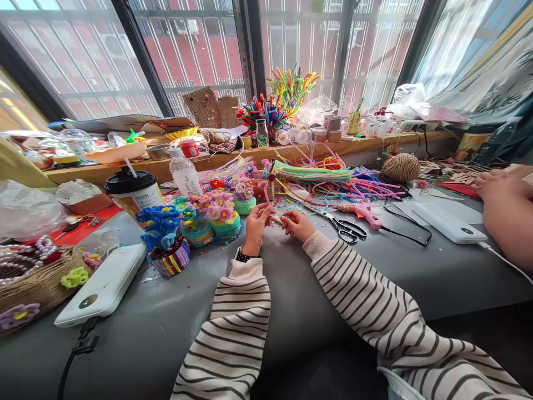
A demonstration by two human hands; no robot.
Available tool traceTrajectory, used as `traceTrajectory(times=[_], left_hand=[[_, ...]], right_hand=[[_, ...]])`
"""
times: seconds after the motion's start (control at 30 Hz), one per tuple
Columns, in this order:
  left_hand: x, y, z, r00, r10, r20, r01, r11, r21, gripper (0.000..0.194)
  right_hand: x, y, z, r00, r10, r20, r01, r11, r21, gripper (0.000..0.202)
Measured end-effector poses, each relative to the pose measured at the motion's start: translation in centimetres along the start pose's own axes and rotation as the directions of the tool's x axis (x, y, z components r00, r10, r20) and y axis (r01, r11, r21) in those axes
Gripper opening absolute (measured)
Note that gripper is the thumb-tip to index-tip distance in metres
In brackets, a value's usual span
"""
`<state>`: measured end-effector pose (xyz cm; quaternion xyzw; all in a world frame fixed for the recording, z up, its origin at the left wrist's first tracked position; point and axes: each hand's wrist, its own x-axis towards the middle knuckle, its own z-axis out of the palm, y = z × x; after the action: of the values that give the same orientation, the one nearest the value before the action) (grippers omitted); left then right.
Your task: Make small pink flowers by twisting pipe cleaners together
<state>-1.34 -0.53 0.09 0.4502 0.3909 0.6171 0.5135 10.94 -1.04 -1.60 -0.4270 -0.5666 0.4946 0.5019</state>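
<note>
Both my hands are raised over the grey table (291,300), close together at the middle. Between the thumb and fingers of my left hand (257,226) is a thin pink pipe cleaner (267,193), one end sticking up. My right hand (298,224) is pinched just to the right, its fingertips near the pink piece; what they hold is too small to make out. Left of my hands stand small pots of fuzzy flowers, one with pink blooms (219,205) and one with blue blooms (160,225). Black scissors (348,229) lie to the right.
A pink glue gun (363,213) and a white power bank (447,223) lie to the right, near another person's arm (506,214). At left are a lidded cup (135,194), another white power bank (102,286) and a twine basket (45,283). Bundled pipe cleaners (314,173) lie behind.
</note>
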Motion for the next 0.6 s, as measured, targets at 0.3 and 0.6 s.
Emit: traceTrajectory(times=[0.3, 0.6], left_hand=[[-0.09, -0.08, 0.14, 0.996, -0.016, 0.087, 0.022, 0.997, -0.075, 0.031], [-0.17, -0.01, -0.01, 0.994, 0.045, 0.104, -0.037, 0.997, -0.073, 0.033]], right_hand=[[-0.52, -0.17, 0.26, 0.994, -0.053, 0.098, 0.059, 0.997, -0.057, 0.037], [-0.88, -0.5, 0.15, 0.99, -0.05, 0.136, 0.078, 0.974, -0.213, 0.037]])
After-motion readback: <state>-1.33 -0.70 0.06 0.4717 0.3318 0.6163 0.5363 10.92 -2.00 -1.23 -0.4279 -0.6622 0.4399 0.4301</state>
